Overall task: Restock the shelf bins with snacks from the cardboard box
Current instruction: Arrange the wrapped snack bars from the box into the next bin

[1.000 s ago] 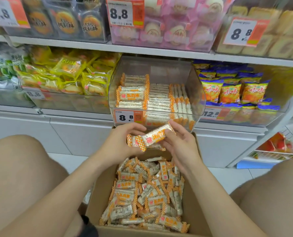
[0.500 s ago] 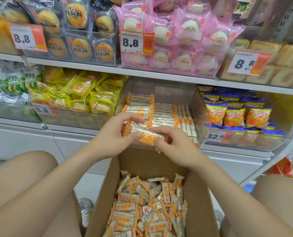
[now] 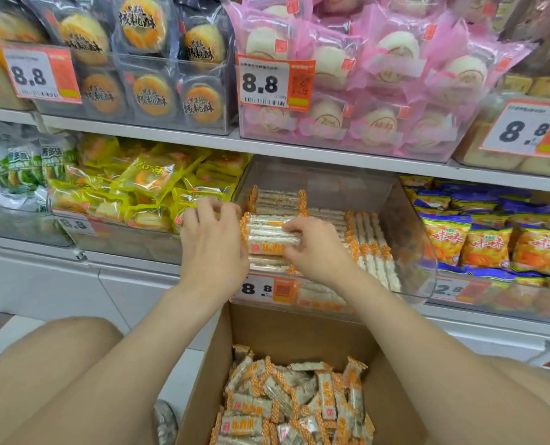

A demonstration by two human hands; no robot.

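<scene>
**Snack bars at the clear bin**

Head view: my right grip (image 3: pixel 315 252) pinches a small stack of snack bars (image 3: pixel 272 236) inside the clear bin (image 3: pixel 411 252). My left grip (image 3: pixel 214 248) sits at the stack's left end, fingers loosely curled; I cannot tell whether it holds. Loose bars (image 3: pixel 293 406) fill the cardboard box (image 3: pixel 299 332) below.

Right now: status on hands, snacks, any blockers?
Right hand grips snack packs in clear bin. Left hand at their left end, grip unclear. Nothing blocking; cardboard box part full.
</scene>
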